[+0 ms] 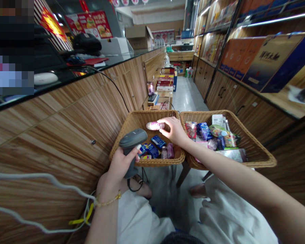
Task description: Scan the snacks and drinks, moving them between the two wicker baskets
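My left hand [122, 162] is wrapped round the grip of a grey barcode scanner [132, 139], whose head points toward the left wicker basket [122, 135]. My right hand [173, 129] reaches over that basket and pinches a small pink and white packet [155, 126] at its end. Below the packet, blue boxes [158, 141] and small pink bottles [167, 151] lie in the left basket. The right wicker basket [256, 142] holds several mixed snack packets [213, 134].
A wood-panelled counter [66, 128] runs along my left, with a black cable hanging down it and white cables [40, 179] near my left arm. Shelves with boxed goods [266, 61] line the right. Stacked boxes [165, 84] stand in the aisle beyond the baskets.
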The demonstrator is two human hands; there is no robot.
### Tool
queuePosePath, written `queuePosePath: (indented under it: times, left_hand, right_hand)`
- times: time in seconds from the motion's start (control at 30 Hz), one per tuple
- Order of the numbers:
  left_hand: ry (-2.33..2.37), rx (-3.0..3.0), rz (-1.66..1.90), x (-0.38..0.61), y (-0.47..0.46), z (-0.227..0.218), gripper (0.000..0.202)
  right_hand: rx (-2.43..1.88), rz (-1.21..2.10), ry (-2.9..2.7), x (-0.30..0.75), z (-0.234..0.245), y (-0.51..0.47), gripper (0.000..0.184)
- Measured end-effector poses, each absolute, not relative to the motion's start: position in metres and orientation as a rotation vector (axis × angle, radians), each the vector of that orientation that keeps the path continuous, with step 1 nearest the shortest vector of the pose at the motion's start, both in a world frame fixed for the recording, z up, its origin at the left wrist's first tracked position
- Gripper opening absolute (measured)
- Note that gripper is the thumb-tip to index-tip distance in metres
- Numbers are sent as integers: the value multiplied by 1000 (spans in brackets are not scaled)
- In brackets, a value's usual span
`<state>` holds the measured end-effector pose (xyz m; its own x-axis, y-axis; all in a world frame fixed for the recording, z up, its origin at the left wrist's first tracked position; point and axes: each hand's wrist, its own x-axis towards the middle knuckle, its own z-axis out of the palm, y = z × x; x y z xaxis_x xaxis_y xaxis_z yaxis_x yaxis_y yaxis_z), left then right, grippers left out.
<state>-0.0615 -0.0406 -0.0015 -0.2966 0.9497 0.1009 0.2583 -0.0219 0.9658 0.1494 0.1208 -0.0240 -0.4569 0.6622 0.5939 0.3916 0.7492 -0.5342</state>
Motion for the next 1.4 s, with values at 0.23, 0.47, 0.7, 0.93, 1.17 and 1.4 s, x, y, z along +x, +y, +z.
queuePosePath:
  times: [0.23, 0.47, 0.7, 0.93, 1.17, 1.4]
  left_hand:
    - [1612, 1300, 1350, -61, -41, 0, 28]
    - [1611, 1266, 1361, -58, -41, 2, 28]
    - [1608, 1221, 1372, -57, -40, 5, 30]
    - [1628, 1228, 1345, -57, -42, 5, 31]
    - [1629, 1228, 1367, -54, -42, 7, 30]
    - [1638, 1225, 1360, -54, -42, 7, 33]
  right_hand:
    - [-794, 403, -2112, 149, -22, 119, 31]
    - [-801, 416, -2090, 153, -19, 115, 34]
    - [-829, 396, -2083, 151, -18, 115, 32]
    - [-836, 397, -2091, 149, -21, 118, 32]
    - [-828, 414, -2074, 150, -20, 116, 32]
    - [-834, 412, -2075, 153, -18, 114, 34]
